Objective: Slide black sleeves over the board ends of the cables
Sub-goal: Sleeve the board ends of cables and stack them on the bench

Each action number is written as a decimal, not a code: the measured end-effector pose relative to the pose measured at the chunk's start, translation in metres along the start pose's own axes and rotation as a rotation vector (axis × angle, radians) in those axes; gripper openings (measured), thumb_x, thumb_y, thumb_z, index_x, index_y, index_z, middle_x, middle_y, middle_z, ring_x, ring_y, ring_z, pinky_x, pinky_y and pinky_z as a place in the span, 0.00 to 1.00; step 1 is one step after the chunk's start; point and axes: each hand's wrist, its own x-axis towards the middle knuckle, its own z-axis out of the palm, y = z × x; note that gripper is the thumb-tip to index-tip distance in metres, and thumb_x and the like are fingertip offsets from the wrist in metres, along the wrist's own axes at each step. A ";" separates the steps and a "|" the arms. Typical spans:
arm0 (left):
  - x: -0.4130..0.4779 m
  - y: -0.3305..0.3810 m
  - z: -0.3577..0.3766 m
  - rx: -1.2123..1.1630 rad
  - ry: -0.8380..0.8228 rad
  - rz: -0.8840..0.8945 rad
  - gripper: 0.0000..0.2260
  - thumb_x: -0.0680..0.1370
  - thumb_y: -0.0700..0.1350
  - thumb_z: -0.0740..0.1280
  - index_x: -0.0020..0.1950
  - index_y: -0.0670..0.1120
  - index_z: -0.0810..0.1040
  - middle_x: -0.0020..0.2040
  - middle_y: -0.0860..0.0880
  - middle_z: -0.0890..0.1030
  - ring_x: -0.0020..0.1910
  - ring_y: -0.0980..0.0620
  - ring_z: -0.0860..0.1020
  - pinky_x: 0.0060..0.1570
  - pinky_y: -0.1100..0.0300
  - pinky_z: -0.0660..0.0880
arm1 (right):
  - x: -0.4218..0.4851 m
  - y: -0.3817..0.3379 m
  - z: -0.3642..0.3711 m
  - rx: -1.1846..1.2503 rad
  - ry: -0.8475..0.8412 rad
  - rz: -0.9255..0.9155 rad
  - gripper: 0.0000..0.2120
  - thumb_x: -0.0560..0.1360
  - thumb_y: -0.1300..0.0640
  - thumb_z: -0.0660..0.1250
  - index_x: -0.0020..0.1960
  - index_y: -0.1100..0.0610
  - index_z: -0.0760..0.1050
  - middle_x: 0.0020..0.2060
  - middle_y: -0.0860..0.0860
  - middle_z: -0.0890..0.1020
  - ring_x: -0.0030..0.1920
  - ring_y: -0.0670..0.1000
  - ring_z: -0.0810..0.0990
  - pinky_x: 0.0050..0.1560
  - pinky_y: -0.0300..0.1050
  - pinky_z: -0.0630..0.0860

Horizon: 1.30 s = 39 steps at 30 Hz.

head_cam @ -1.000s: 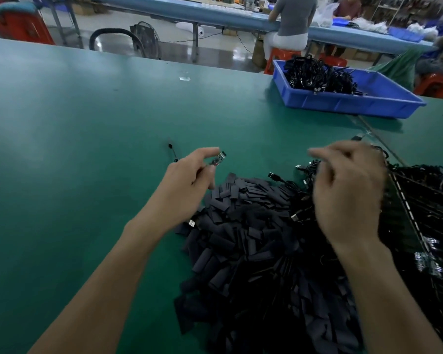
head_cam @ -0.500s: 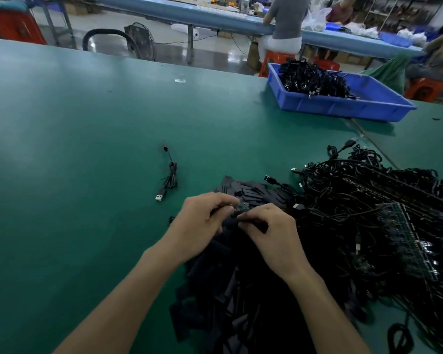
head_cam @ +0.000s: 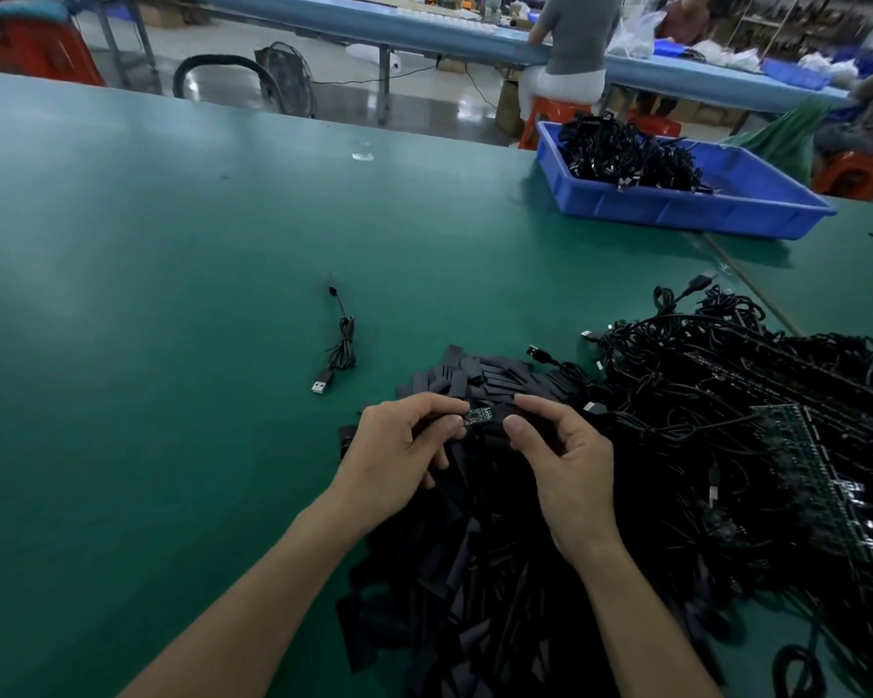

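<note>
Your left hand point(head_cam: 404, 455) pinches the board end point(head_cam: 477, 414) of a cable between thumb and fingertips, just above the heap of sleeves point(head_cam: 475, 571) on the green table point(head_cam: 172, 294). Your right hand point(head_cam: 565, 466) has thumb and forefinger curled at the board's free tip and appears to pinch a black sleeve point(head_cam: 499, 413) there. Dark on dark makes its outline uncertain, and I cannot tell whether its mouth has started onto the board.

Handling, as judged:
- The board is small, light and stiff, with exposed components. Grip it by its edges, close to where the cable joins, and do not press on the populated face.
- The sleeve looks thin, soft and flattened. It will likely need a squeeze on its edges to open the mouth, and it may snag on the board's corners.
- Hold the sleeve near its leading end; a grip further back is likely to let it buckle.
- The cable is limp and gives no support, so the board hand must supply the resistance.

The tangle of cables point(head_cam: 726, 395) lies just to the right of the heap. A lone cable point(head_cam: 341, 345) lies apart on the left, and a blue tray point(head_cam: 676, 204) holding more cables sits well beyond.
</note>
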 end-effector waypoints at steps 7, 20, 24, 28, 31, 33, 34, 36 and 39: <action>0.003 0.001 -0.003 -0.018 -0.018 -0.010 0.11 0.82 0.38 0.66 0.53 0.54 0.81 0.38 0.58 0.84 0.26 0.59 0.77 0.29 0.66 0.76 | 0.000 0.003 0.001 -0.088 -0.034 -0.021 0.11 0.73 0.60 0.76 0.50 0.45 0.83 0.47 0.44 0.87 0.51 0.46 0.85 0.57 0.47 0.80; 0.004 -0.005 -0.002 -0.074 -0.050 -0.021 0.12 0.82 0.39 0.66 0.51 0.56 0.82 0.40 0.54 0.84 0.29 0.58 0.78 0.30 0.64 0.77 | -0.003 0.002 0.003 -0.041 -0.047 -0.017 0.12 0.71 0.64 0.76 0.48 0.49 0.84 0.44 0.46 0.87 0.47 0.45 0.86 0.51 0.38 0.80; 0.005 -0.004 -0.003 -0.092 -0.073 -0.032 0.12 0.82 0.39 0.66 0.50 0.56 0.81 0.40 0.54 0.84 0.29 0.58 0.79 0.30 0.65 0.76 | -0.002 0.002 0.004 -0.056 -0.060 -0.030 0.15 0.70 0.65 0.77 0.49 0.47 0.83 0.46 0.41 0.87 0.49 0.42 0.85 0.50 0.33 0.78; 0.006 -0.001 -0.005 -0.135 -0.111 -0.054 0.11 0.83 0.38 0.64 0.51 0.52 0.81 0.40 0.54 0.84 0.31 0.57 0.79 0.31 0.64 0.77 | -0.001 0.001 0.002 -0.053 -0.082 -0.033 0.15 0.70 0.65 0.77 0.50 0.46 0.83 0.45 0.41 0.87 0.49 0.41 0.85 0.49 0.32 0.78; 0.007 0.000 -0.009 -0.163 -0.127 -0.058 0.11 0.82 0.37 0.64 0.51 0.50 0.82 0.39 0.54 0.84 0.32 0.58 0.79 0.33 0.63 0.78 | -0.001 0.000 0.001 -0.028 -0.124 -0.013 0.14 0.70 0.64 0.77 0.50 0.47 0.83 0.47 0.42 0.87 0.50 0.43 0.85 0.49 0.32 0.78; 0.008 0.000 -0.013 -0.166 -0.125 -0.053 0.10 0.82 0.37 0.65 0.52 0.49 0.83 0.38 0.54 0.83 0.33 0.58 0.79 0.35 0.63 0.79 | -0.001 0.000 0.001 -0.030 -0.149 0.002 0.14 0.70 0.63 0.77 0.50 0.47 0.84 0.47 0.42 0.87 0.51 0.43 0.85 0.50 0.33 0.79; 0.008 0.000 -0.015 -0.162 -0.126 -0.050 0.10 0.82 0.37 0.65 0.52 0.49 0.84 0.38 0.54 0.83 0.33 0.58 0.79 0.36 0.64 0.78 | -0.001 0.000 0.001 -0.036 -0.162 0.007 0.13 0.70 0.62 0.77 0.50 0.47 0.84 0.47 0.42 0.87 0.51 0.43 0.85 0.50 0.33 0.79; 0.010 -0.001 -0.016 -0.137 -0.144 -0.039 0.10 0.81 0.36 0.66 0.51 0.50 0.84 0.37 0.54 0.83 0.34 0.58 0.80 0.36 0.65 0.77 | -0.002 -0.001 0.001 -0.047 -0.193 0.010 0.13 0.70 0.62 0.78 0.50 0.48 0.84 0.47 0.43 0.87 0.50 0.44 0.85 0.49 0.34 0.79; 0.009 -0.001 -0.014 -0.076 -0.188 -0.020 0.11 0.80 0.37 0.69 0.49 0.54 0.84 0.38 0.54 0.84 0.34 0.57 0.81 0.36 0.65 0.76 | -0.004 -0.001 0.002 -0.052 -0.239 -0.004 0.13 0.70 0.64 0.77 0.50 0.50 0.85 0.45 0.45 0.87 0.48 0.45 0.86 0.48 0.33 0.79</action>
